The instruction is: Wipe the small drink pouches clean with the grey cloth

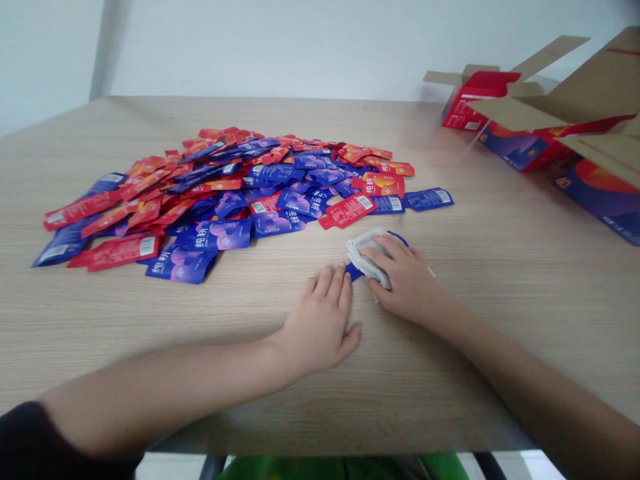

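As right hand holds one cloth, left rests

A crumpled white wad, cloth or soft paper (the view does not settle which), sits bunched on the wooden tabletop, cupped under the fingers of the right hand. A dark blue sachet lies beneath and around it, mostly hidden, with only its tip and a curved edge showing. The left hand's fingertips touch that tip.
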A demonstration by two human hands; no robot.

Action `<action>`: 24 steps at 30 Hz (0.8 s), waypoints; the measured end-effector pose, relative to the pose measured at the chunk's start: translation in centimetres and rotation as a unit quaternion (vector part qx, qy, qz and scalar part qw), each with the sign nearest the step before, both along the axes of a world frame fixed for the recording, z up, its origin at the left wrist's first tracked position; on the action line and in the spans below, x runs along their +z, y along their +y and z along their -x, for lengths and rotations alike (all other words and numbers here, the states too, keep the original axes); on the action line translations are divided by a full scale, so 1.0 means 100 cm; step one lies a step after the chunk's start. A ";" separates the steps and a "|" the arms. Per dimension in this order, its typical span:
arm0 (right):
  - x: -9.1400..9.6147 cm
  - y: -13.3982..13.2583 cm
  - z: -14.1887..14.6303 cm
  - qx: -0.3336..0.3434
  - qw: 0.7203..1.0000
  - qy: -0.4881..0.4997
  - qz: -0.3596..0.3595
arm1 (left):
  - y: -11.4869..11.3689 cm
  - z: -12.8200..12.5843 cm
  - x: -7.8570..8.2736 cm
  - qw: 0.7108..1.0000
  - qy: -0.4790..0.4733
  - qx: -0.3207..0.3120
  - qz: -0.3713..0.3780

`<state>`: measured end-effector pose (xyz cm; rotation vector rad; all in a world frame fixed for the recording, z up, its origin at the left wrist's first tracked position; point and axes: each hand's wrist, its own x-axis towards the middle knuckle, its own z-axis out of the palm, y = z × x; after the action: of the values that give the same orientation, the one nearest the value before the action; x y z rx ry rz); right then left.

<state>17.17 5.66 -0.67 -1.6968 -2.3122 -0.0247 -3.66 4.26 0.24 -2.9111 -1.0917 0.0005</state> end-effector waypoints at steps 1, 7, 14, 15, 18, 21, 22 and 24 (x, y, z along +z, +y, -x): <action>0.002 -0.001 0.000 -0.002 1.000 0.002 -0.001 | 0.000 0.001 0.001 1.000 -0.003 0.004 0.001; 0.012 -0.012 0.012 0.001 1.000 -0.004 -0.025 | -0.004 0.001 0.000 0.999 -0.011 0.030 -0.011; 0.011 -0.021 0.017 -0.017 0.999 -0.021 -0.019 | -0.004 -0.002 0.000 1.000 0.000 0.012 -0.009; 0.009 -0.018 0.012 -0.036 0.999 -0.021 -0.019 | -0.004 -0.002 0.000 1.000 0.002 0.013 -0.007; 0.004 -0.010 -0.002 -0.095 0.994 -0.041 -0.026 | -0.003 -0.002 0.001 1.000 0.004 0.014 -0.003; 0.001 -0.008 -0.005 -0.112 0.992 -0.056 -0.032 | -0.004 -0.001 0.000 1.000 -0.006 0.025 -0.004; 0.001 -0.008 -0.003 -0.109 0.992 -0.058 -0.031 | -0.004 -0.001 -0.001 1.000 -0.011 0.027 -0.006; 0.002 -0.012 0.005 -0.097 0.993 -0.060 -0.028 | -0.005 0.000 -0.002 1.000 -0.022 0.017 -0.008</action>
<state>16.63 4.50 -0.51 -1.9318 -2.1965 -0.2343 -3.63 3.77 0.02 -2.8913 -1.1434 -0.0703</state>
